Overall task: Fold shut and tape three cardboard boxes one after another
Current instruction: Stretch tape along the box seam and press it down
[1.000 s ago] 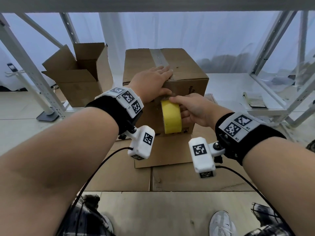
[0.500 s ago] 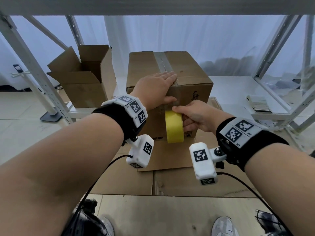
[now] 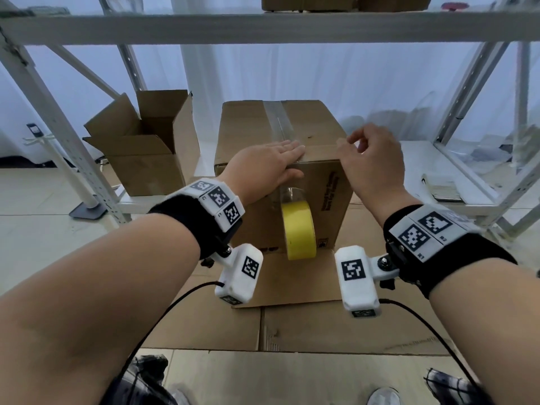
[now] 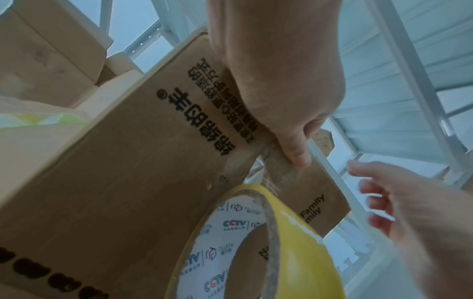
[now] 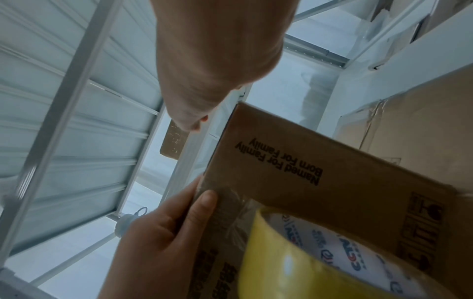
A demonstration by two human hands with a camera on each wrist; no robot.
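Your left hand [image 3: 267, 168] lies flat on the "Named For Family" box [image 3: 318, 133]; right hand [image 3: 372, 159] hovers loosely curled, holding nothing. The yellow CCTV-printed tape roll [image 3: 299, 229] dangles.

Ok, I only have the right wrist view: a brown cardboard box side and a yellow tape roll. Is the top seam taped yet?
Observer: Yes. In the head view a clear tape strip runs along the closed brown cardboard box's top seam to its near edge.
Operator: Any box not closed?
Observer: One. An open brown cardboard box stands to the left, flaps up.
Operator: What's being gripped?
Observer: Nothing. The right hand hovers empty; the yellow tape roll is against the front face, below the flat left hand.
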